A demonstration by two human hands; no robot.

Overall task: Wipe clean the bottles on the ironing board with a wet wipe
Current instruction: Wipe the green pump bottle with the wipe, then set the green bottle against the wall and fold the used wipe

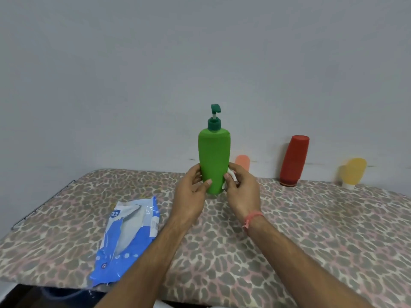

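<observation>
A tall green pump bottle (214, 156) stands upright in the middle of the ironing board (311, 230). My left hand (192, 192) grips its lower left side, thumb across the front. My right hand (241, 192) presses a crumpled white wet wipe (230, 175) against the bottle's lower right side. A red bottle (294, 160) stands cap-down at the back right. Further right stands a yellow bottle (352, 172), also cap-down. A small orange bottle (242, 162) is partly hidden behind my right hand.
A blue and white wet wipe pack (127, 238) lies at the front left of the board, near its edge. The board has a leopard-print cover and backs onto a plain grey wall (155, 74).
</observation>
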